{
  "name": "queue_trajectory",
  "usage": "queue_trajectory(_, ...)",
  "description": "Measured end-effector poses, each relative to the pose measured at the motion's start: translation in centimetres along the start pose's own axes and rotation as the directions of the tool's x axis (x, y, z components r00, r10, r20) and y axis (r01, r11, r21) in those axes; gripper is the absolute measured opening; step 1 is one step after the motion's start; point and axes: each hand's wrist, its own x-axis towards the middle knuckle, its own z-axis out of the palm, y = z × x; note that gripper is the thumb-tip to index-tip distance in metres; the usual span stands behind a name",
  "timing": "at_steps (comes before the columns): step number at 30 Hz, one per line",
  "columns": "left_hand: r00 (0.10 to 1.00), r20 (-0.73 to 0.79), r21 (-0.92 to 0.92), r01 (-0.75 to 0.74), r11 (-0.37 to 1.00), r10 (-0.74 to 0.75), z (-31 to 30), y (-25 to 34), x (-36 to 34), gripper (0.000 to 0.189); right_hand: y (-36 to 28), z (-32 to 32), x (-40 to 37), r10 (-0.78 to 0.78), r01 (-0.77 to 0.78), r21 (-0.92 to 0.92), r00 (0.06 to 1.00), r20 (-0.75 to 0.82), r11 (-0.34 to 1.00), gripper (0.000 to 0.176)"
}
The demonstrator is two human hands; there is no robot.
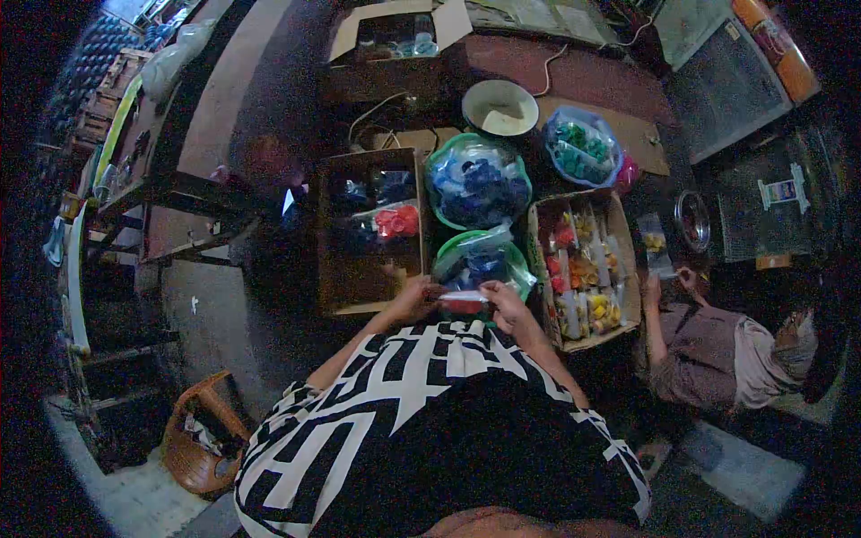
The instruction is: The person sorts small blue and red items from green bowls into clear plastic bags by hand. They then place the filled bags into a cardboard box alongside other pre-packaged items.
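Observation:
A small clear plastic bag (465, 297) with something red low in it is stretched between my two hands. My left hand (418, 300) pinches its left end, and my right hand (507, 303) grips the right end. Just beyond the bag is a green basin (518, 271) holding dark blue pieces and clear plastic. Behind that stands a larger green basin (523, 193) with more blue pieces under plastic. To the left, an open cardboard box (363, 278) contains a bag of red pieces (396, 221).
Right of my hands, a cardboard box (631, 300) holds bags of red, orange and yellow pieces. A blue basin (599, 125) and a white bowl (500, 108) stand farther back. At the right, a co-worker (704, 350) holds a bag of yellow pieces (655, 242). A wicker basket (202, 448) is lower left.

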Motion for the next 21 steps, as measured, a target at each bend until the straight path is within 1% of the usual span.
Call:
queue_trajectory(1,1.0,-0.006,0.004,-0.001,1.0,0.001,-0.5,-0.4,-0.5,0.027,0.7,0.3,0.7,-0.005,0.005,-0.003,1.0,0.004,1.0,0.015)
queue_trajectory(2,0.994,0.0,-0.15,0.104,0.983,-0.106,-0.9,-0.8,-1.1,0.026,1.3,0.8,1.2,-0.04,0.043,-0.064,0.998,0.055,0.997,0.016)
queue_trajectory(3,0.978,0.024,-0.302,0.207,0.931,-0.21,-1.3,-1.3,-1.6,0.025,1.8,1.1,1.9,-0.069,0.082,-0.122,0.992,0.105,0.989,0.016)
queue_trajectory(5,0.983,0.014,-0.319,0.177,0.931,-0.182,-2.3,-3.0,-2.4,0.022,0.2,3.4,1.0,-0.066,0.083,-0.167,0.992,0.108,0.982,0.019)
queue_trajectory(7,0.988,0.006,-0.338,0.149,0.929,-0.157,-3.6,-4.2,-3.4,0.02,-0.6,5.0,1.0,-0.128,0.182,-0.256,0.969,0.212,0.949,0.024)
queue_trajectory(8,0.975,0.042,-0.421,0.217,0.88,-0.22,-4.3,-4.6,-3.9,0.021,-1.5,6.2,1.1,-0.082,0.186,-0.416,0.963,0.255,0.89,0.03)
queue_trajectory(9,0.957,0.085,-0.499,0.282,0.82,-0.277,-4.9,-4.9,-4.3,0.022,-1.5,7.1,1.3,-0.084,0.189,-0.418,0.963,0.257,0.889,0.03)
queue_trajectory(10,0.958,0.083,-0.5,0.279,0.82,-0.275,-5.8,-4.5,-4.6,0.022,-1.6,7.9,1.6,-0.151,0.264,-0.51,0.956,0.253,0.818,0.031)
queue_trajectory(11,0.952,0.044,-0.503,0.283,0.817,-0.303,-6.8,-3.6,-5.0,0.024,-2.5,9.5,1.1,-0.219,0.332,-0.596,0.941,0.257,0.731,0.032)
queue_trajectory(12,0.944,0.006,-0.506,0.286,0.814,-0.329,-7.6,-3.2,-5.2,0.025,-3.6,10.7,0.2,-0.227,0.329,-0.608,0.944,0.24,0.722,0.028)
queue_trajectory(13,0.946,0.008,-0.507,0.284,0.814,-0.325,-7.9,-3.5,-5.5,0.025,-3.3,11.4,0.7,-0.229,0.327,-0.61,0.945,0.236,0.722,0.028)
queue_trajectory(15,0.885,0.065,-0.74,0.352,0.573,-0.461,-8.1,-3.9,-6.0,0.026,-2.1,12.2,2.4,-0.271,0.318,-0.603,0.947,0.171,0.731,0.024)
queue_trajectory(16,0.889,0.068,-0.737,0.35,0.578,-0.453,-8.3,-4.0,-6.2,0.026,-1.7,12.8,2.9,-0.278,0.32,-0.602,0.946,0.164,0.732,0.024)
queue_trajectory(18,0.802,0.106,-0.872,0.359,0.333,-0.588,-8.5,-4.1,-6.5,0.024,-0.8,13.6,3.9,-0.325,0.311,-0.596,0.942,0.088,0.74,0.022)
queue_trajectory(19,0.807,0.114,-0.869,0.363,0.336,-0.579,-9.2,-4.0,-6.5,0.024,-0.2,13.8,4.6,-0.331,0.308,-0.595,0.941,0.075,0.742,0.022)
queue_trajectory(21,0.79,0.036,-0.856,0.34,0.389,-0.612,-11.2,-3.4,-6.4,0.02,0.9,14.1,5.6,-0.327,0.319,-0.477,0.943,0.068,0.819,0.021)
